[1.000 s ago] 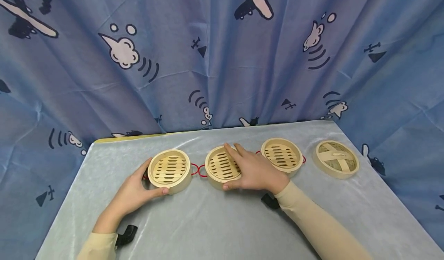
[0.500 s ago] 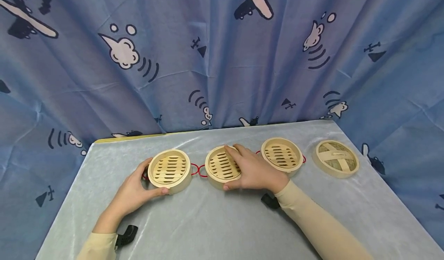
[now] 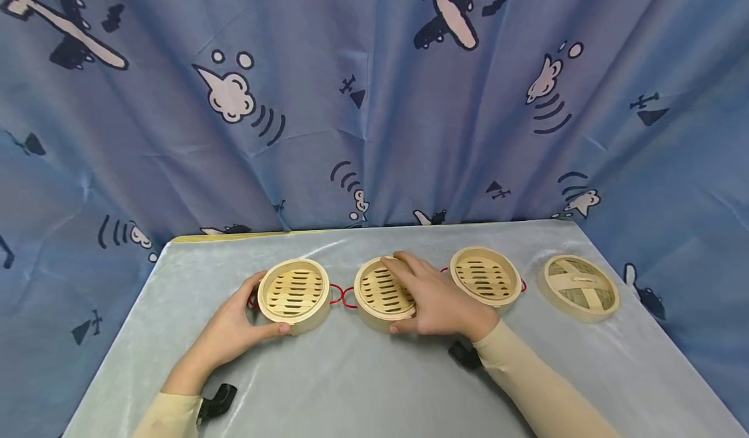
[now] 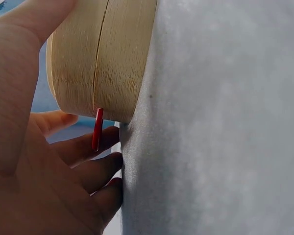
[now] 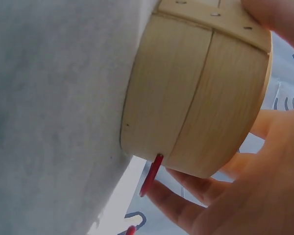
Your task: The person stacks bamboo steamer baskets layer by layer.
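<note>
Broadly, a blue fabric curtain printed with planes and clouds fills the back, behind a counter covered in pale grey, plush-looking cloth. A person's beige-sleeved arms reach in over it. The left hand spans the left side of a round, pale bamboo steamer with a slatted base, thumb on its near edge, fingers spread about its far side. The right hand holds a matching middle steamer likewise, thumb near, fingers over the far rim. Both steamers rest on the counter, a little apart. A third slatted bamboo steamer stands behind the right wrist; beyond it lies a round bamboo lid with crossed bands. Smallest, thin red loops stick out from the steamers' sides, two almost meeting between the held pair.
</note>
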